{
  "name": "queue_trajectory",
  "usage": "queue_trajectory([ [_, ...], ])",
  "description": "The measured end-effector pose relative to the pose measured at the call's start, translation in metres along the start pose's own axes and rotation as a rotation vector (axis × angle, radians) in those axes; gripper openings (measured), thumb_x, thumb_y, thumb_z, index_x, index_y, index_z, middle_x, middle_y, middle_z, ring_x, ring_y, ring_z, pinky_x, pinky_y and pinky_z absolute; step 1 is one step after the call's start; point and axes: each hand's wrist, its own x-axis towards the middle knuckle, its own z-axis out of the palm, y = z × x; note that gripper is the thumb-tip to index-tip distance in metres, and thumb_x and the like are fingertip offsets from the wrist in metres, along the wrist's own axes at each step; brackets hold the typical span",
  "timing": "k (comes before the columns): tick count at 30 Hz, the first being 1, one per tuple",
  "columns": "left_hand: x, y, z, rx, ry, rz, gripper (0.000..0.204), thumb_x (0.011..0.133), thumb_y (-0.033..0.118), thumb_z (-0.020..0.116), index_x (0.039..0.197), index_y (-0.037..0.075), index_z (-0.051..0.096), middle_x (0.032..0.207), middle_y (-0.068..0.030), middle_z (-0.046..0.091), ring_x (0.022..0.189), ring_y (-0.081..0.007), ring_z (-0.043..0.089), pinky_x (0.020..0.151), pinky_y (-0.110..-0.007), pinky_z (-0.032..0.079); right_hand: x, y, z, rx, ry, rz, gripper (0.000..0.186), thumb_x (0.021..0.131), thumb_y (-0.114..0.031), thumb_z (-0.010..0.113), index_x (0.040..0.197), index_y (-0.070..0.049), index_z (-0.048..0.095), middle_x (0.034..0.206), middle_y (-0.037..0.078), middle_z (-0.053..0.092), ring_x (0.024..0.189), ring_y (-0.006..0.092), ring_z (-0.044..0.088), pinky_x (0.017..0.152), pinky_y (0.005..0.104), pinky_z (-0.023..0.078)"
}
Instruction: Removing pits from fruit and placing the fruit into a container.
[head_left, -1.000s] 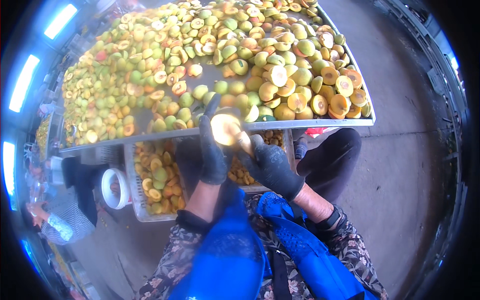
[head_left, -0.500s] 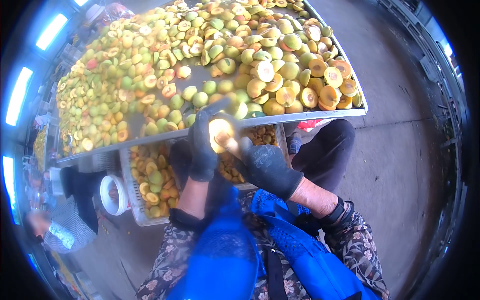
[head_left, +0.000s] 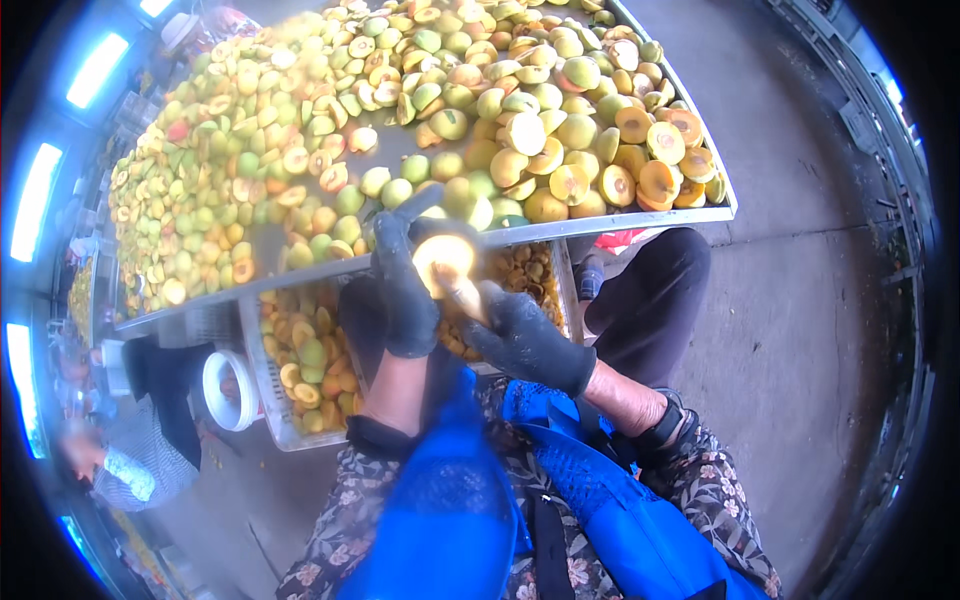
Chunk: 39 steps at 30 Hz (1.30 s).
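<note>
My left hand, in a dark glove, grips a halved peach with the cut face up; one of its fingers points out over the tray's edge. In my right hand, gloved the same way, is a short pale-handled tool. Its far end meets the middle of the cut face, where blur hides the tip and the pit hollow. Both hands are held over my lap, just on my side of a big metal tray heaped with whole-looking and halved yellow-green peaches.
Under the tray, a white crate holds more peach pieces, and another container with small brownish pieces sits right of it. A white bucket stands at left, near a seated person. Concrete floor lies at right.
My left hand and the peach half have shifted slightly up, its outstretched finger swinging a little left. My right hand has dipped slightly, with the tool still against the cut face.
</note>
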Motion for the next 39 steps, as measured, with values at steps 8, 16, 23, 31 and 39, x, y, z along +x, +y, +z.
queue_trajectory([
  [8,0.020,0.005,-0.018,0.523,-0.532,0.479,0.051,0.100,0.033,0.029,0.109,-0.005,0.061,0.084,-0.0115,0.068,0.075,-0.0190,0.065,0.072,-0.028,0.051,0.002,-0.001,-0.013,0.086,-0.054,-0.049,0.027,0.087,-0.019,0.060,0.104,0.001,0.056,0.063,0.006,0.053,0.054,0.0123,0.053,0.049,0.0340,0.041],
  [16,0.011,-0.039,0.002,-0.061,-0.043,0.492,0.070,0.094,0.061,0.035,0.114,-0.002,0.058,0.092,-0.0119,0.064,0.084,-0.0189,0.060,0.076,-0.029,0.051,0.009,0.028,-0.020,1.101,-0.693,0.421,0.028,0.085,-0.017,0.066,0.104,0.002,0.058,0.060,-0.001,0.054,0.041,0.0033,0.045,0.036,0.0171,0.032],
  [23,0.006,-0.038,-0.041,0.609,0.186,0.517,0.038,0.090,0.023,0.063,0.117,-0.003,0.054,0.102,-0.0142,0.063,0.084,-0.0222,0.062,0.078,-0.032,0.052,-0.014,0.142,-0.019,-0.976,-0.288,0.057,0.033,0.083,-0.032,0.062,0.103,-0.007,0.062,0.065,0.015,0.062,0.059,0.0338,0.062,0.052,0.0468,0.048],
  [31,0.000,-0.077,-0.228,1.095,0.447,0.351,0.030,0.087,0.005,0.057,0.115,-0.005,0.057,0.111,-0.0139,0.063,0.096,-0.0225,0.060,0.084,-0.034,0.048,-0.048,0.192,-0.022,-0.663,-0.319,0.192,0.029,0.081,-0.036,0.060,0.087,-0.008,0.062,0.076,0.019,0.064,0.071,0.0386,0.063,0.066,0.0469,0.050],
  [39,0.171,-0.072,-0.153,1.067,0.071,0.482,0.038,0.092,0.019,0.056,0.125,0.001,0.053,0.121,-0.0184,0.058,0.113,-0.0290,0.054,0.096,-0.037,0.041,-0.037,0.178,-0.022,-0.607,-0.332,0.360,0.030,0.081,-0.038,0.060,0.090,-0.010,0.063,0.081,0.016,0.066,0.077,0.0357,0.065,0.069,0.0451,0.051],
])
